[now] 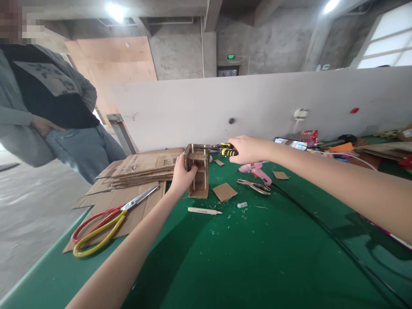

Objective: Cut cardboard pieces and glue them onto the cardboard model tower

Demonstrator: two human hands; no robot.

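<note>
A small cardboard frame (201,177) with shelves and thin sticks stands on the green table. My left hand (184,174) is closed on its left side. My right hand (242,149) grips yellow-and-black pliers (227,150), whose jaws reach left to the top of the frame; whether they touch it is too small to tell. A square cardboard piece (224,192) lies just right of the frame, with a white pen (204,210) nearer to me. Beyond the square piece are a metal hand tool (254,186) and a pink glue gun (260,173).
Stacked cardboard sheets (141,169) and large scissors (112,221) with red and yellow handles lie at the left. A black cord (328,229) crosses the right side. A phone (291,143) lies far right. A person (58,98) stands beyond the table's left edge.
</note>
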